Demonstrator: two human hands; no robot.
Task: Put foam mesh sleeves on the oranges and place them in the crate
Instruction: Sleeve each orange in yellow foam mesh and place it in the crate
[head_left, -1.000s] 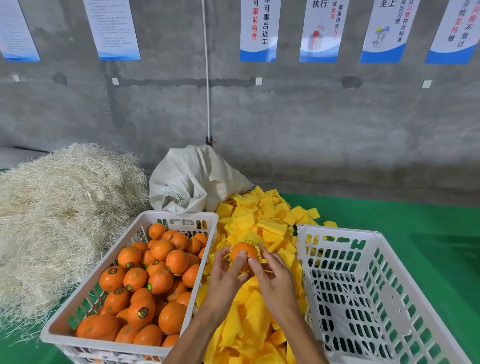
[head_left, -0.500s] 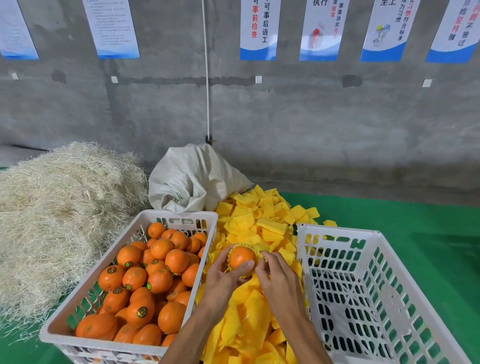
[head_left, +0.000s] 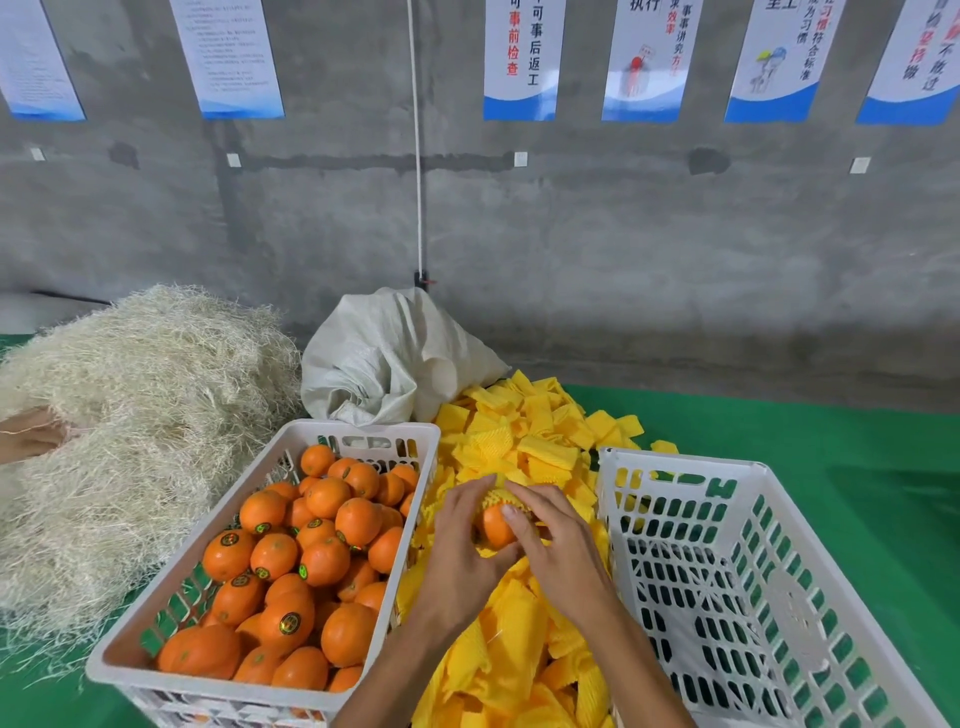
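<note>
Both forearms reach forward over the heap of yellow foam sleeves (head_left: 524, 452). The left hand (head_left: 460, 540) and right hand (head_left: 553, 535) curl their fingers round one orange (head_left: 496, 526), a foam mesh sleeve (head_left: 501, 498) covering its far side, between the full crate (head_left: 358, 434) and the white crate (head_left: 680, 467). Wall posters (head_left: 522, 57) carry Chinese characters; the crated oranges' stickers are unreadable.

Rear: bare grey concrete wall (head_left: 623, 249), stained. Upper edge: row of white-and-blue posters (head_left: 524, 62) with Chinese text, partly cropped. White cord (head_left: 417, 156) hanging vertically. Below: green surface (head_left: 831, 467), possibly matting. Lighting even.
</note>
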